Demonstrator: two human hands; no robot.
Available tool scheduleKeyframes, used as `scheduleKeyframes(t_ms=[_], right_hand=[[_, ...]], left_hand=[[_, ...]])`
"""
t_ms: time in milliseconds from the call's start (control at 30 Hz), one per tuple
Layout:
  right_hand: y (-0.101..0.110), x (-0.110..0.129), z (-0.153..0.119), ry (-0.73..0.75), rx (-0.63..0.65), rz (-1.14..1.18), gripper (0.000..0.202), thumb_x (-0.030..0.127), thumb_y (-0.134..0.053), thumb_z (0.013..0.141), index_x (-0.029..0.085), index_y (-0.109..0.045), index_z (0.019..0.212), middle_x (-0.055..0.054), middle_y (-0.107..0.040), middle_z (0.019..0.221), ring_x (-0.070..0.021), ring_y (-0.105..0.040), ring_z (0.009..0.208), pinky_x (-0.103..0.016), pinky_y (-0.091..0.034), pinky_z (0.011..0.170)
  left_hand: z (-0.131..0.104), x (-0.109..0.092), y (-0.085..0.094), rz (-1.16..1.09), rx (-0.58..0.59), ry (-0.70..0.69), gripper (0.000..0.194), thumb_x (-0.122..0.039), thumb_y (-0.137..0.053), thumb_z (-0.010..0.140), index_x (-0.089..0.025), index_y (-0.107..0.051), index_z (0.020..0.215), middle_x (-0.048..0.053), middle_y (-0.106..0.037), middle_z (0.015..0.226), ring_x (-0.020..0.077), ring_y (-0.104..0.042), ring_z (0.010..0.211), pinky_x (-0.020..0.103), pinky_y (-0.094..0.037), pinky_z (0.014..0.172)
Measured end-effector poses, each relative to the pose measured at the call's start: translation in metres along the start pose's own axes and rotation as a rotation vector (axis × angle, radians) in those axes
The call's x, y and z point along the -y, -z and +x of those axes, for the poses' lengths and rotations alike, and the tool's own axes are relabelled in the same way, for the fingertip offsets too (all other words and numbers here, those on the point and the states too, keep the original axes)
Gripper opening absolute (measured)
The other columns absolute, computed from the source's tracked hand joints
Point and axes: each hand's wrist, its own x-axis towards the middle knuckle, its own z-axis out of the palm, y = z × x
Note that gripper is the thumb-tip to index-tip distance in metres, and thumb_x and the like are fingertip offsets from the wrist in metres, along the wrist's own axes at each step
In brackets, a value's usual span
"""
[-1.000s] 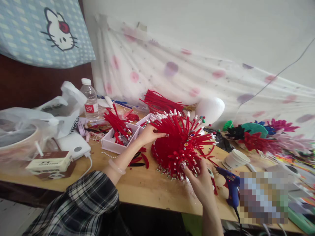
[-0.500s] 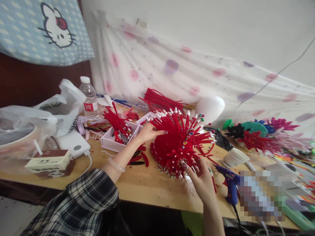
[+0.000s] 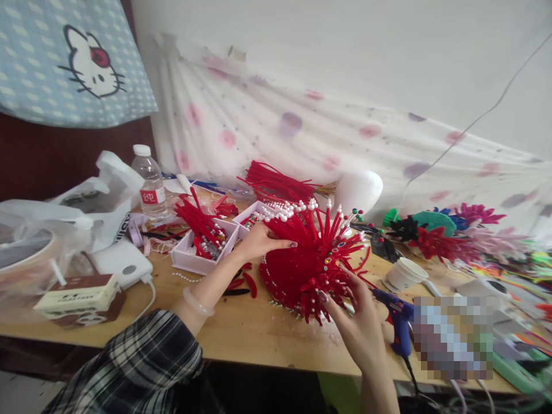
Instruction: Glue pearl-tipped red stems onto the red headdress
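Note:
A red velvety headdress [image 3: 287,276] trimmed with white pearl beads, coloured gems and red flower petals is between my hands above the table. My left hand [image 3: 259,244] grips its far left side, thumb lying over the red strands and the other fingers hidden behind. On the near right, my right hand [image 3: 356,313] has its thumb at the red petal flower and its fingers curled round the edge. Pearl-tipped strands fan out along the top and right.
Left of the headdress are a white box [image 3: 202,261] of beads, a water bottle [image 3: 149,187] and a drink carton [image 3: 80,296]. To the right are a blue glue gun [image 3: 401,325], a paper cup [image 3: 404,273] and colourful flowers [image 3: 433,241]. Behind stands a white foam head [image 3: 360,190].
The headdress has tipped and turned a little in my hands, its flower side coming lower and nearer. Both hands keep their places on it. The whole view has shifted slightly.

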Motion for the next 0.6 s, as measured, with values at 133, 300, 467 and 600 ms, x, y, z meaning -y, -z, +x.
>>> scheduleKeyframes(t_ms=[133,300,467,600], right_hand=[[0.014,0.015,-0.01,0.164,-0.152,-0.121,0.055,0.037,-0.072,0.076,0.024,-0.053,0.126,-0.012,-0.056,0.128,-0.0249,-0.06,0.108,-0.038,-0.055,0.081],[0.022,0.036,-0.023,0.467,-0.269,-0.249,0.022,0.022,-0.067,0.082,0.023,-0.063,0.103,-0.006,-0.061,0.097,-0.0219,-0.058,0.095,-0.036,-0.048,0.08],[0.005,0.044,-0.029,0.533,-0.219,-0.484,0.019,0.021,-0.059,0.087,0.023,-0.061,0.106,-0.008,-0.058,0.103,-0.0234,-0.056,0.1,-0.041,-0.047,0.085],[-0.004,0.026,-0.035,0.363,-0.306,-0.485,0.063,0.038,-0.067,0.08,0.021,-0.041,0.135,-0.018,-0.039,0.138,-0.0354,-0.034,0.132,-0.06,-0.031,0.104]], left_hand=[[-0.011,-0.019,-0.01,0.149,-0.003,-0.037,0.017,-0.027,-0.076,0.07,-0.017,-0.073,0.084,0.004,-0.077,0.093,0.0234,-0.071,0.089,0.038,-0.055,0.085],[-0.032,-0.052,-0.035,0.411,-0.136,-0.146,0.02,-0.022,-0.076,0.072,-0.022,-0.073,0.091,0.002,-0.077,0.097,0.0233,-0.071,0.094,0.038,-0.053,0.091],[-0.054,-0.068,-0.063,0.546,-0.235,-0.231,0.008,-0.017,-0.071,0.076,-0.023,-0.073,0.081,0.0,-0.077,0.084,0.0203,-0.071,0.08,0.034,-0.055,0.079],[-0.072,-0.067,-0.079,0.64,-0.29,-0.276,0.015,-0.017,-0.065,0.081,-0.02,-0.068,0.066,0.001,-0.071,0.065,0.0165,-0.063,0.061,0.03,-0.049,0.063]])
